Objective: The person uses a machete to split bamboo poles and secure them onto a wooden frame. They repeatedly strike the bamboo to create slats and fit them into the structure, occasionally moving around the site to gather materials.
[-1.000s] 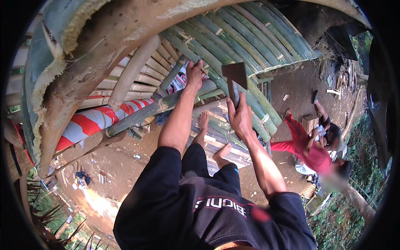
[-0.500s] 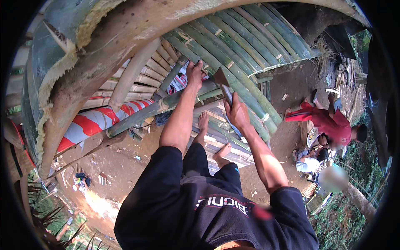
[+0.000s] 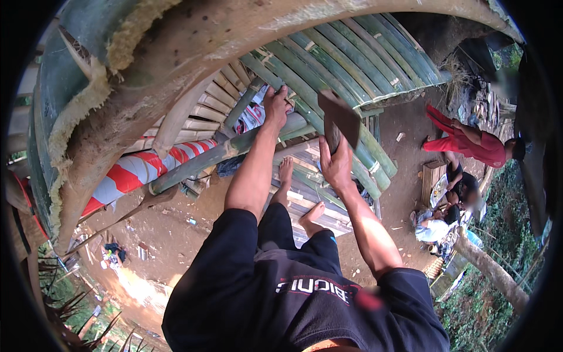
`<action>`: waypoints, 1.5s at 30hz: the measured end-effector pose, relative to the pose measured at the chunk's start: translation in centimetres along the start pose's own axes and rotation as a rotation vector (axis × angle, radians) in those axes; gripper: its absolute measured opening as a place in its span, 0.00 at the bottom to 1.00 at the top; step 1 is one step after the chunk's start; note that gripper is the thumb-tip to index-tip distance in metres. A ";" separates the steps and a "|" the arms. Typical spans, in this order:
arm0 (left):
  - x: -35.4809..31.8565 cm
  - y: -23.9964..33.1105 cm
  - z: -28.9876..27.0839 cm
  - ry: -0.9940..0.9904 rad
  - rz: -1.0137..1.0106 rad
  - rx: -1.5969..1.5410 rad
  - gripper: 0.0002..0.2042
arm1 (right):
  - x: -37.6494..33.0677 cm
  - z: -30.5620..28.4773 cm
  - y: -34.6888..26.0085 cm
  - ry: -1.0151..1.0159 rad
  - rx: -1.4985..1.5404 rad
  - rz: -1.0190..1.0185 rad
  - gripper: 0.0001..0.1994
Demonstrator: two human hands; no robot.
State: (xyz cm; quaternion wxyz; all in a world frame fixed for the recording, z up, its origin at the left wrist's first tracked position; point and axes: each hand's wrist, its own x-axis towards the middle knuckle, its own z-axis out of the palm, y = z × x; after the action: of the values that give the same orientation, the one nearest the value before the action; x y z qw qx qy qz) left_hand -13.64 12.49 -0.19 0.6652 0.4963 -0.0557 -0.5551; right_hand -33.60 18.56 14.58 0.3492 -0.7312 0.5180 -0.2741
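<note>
My right hand (image 3: 337, 167) is wrapped round the handle of a hatchet-like tool (image 3: 340, 117) with a broad, flat, dark head. The head is slightly blurred and hangs over the bamboo slats, apart from my left hand. My left hand (image 3: 275, 107) is closed at the lower ends of the green bamboo slats (image 3: 328, 64), just above a thick green bamboo pole (image 3: 234, 146). Its fingers are pinched together; what they hold, if anything, is too small to tell. My bare feet (image 3: 312, 212) stand on a slatted bamboo platform below.
A thick curved pole (image 3: 258, 26) arches close overhead. Red-and-white sheeting (image 3: 132, 173) lies along the left. On the ground at the right, a person in red (image 3: 478, 144) stands near seated people (image 3: 433, 226). A log (image 3: 495, 273) slopes at the lower right.
The tool's head has swung up and right and turned its broad side to view. My left hand stays at the slats. The person in red has straightened and shifted upward in the picture.
</note>
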 end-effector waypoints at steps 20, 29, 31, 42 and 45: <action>-0.1 0.1 1.7 -0.015 0.009 -0.047 0.10 | -0.4 1.3 1.9 -0.097 -0.062 0.197 0.16; -3.8 0.5 1.3 0.269 0.331 0.424 0.11 | -8.2 -5.3 0.3 0.005 0.023 0.219 0.23; -10.7 1.2 0.5 0.287 0.732 0.957 0.13 | -13.8 -8.1 2.0 0.001 -0.068 0.317 0.22; -51.2 -3.3 -17.5 0.241 -1.040 0.615 0.11 | -42.4 -20.1 10.1 -0.158 -0.274 0.933 0.17; -55.8 -6.3 -18.1 -0.023 -1.088 0.641 0.12 | -46.3 -21.5 12.4 -0.036 -0.320 0.857 0.16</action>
State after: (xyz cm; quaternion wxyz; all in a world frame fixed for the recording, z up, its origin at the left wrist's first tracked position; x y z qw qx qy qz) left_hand -27.63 68.29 12.78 0.1052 0.6222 0.0338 -0.7751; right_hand -71.55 54.93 15.91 0.3227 -0.5003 0.8034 -0.0086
